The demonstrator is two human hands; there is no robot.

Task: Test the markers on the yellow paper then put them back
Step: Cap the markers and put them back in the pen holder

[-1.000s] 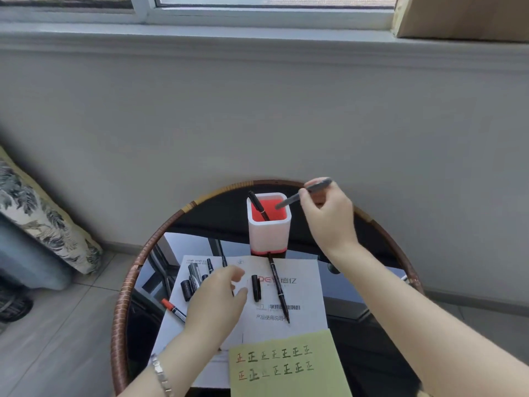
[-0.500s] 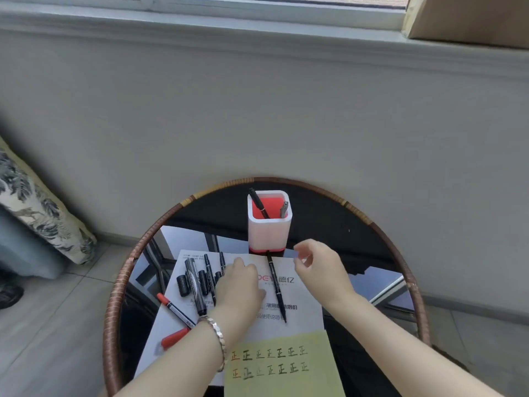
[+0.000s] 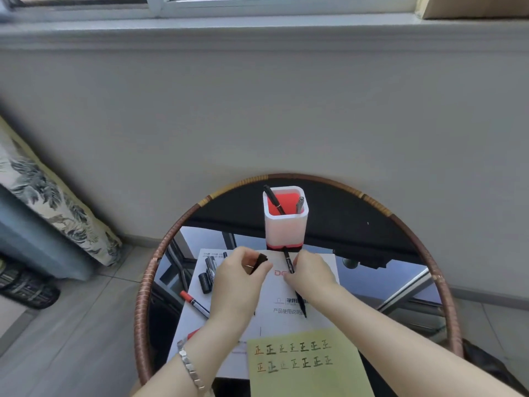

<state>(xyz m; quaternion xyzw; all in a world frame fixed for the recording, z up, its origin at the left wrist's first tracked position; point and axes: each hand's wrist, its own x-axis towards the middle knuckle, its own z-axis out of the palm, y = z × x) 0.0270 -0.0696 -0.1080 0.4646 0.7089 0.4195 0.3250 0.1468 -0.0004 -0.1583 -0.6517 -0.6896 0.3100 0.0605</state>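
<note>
Black marker (image 3: 289, 263) lies uncapped on the white instruction sheet (image 3: 312, 285), far end touching the base of the pen holder (image 3: 285, 222), tip pointing near. Right hand (image 3: 310, 275) rests over its middle, fingers curled down on the barrel; whether it is actually gripped, cannot tell. Left hand (image 3: 239, 282) just left of it, thumb and fingers pinching a black cap (image 3: 257, 263) lifted off the sheet. Silver bracelet (image 3: 191, 368) on the left wrist.

Yellow paper (image 3: 309, 373) at the near edge, overlapping the white sheet, two rows of test characters in orange, green and black. Left of the hands: a cluster of dark markers and caps (image 3: 207, 275), and a red-tipped marker (image 3: 195, 303) lying diagonal.

Pen holder white with red inside, two pens standing in it. All on a round glass table with a woven rim (image 3: 143, 296), set against a grey wall below a window sill (image 3: 257, 30). Leaf-print cushion (image 3: 43, 196) far left, tiled floor.
</note>
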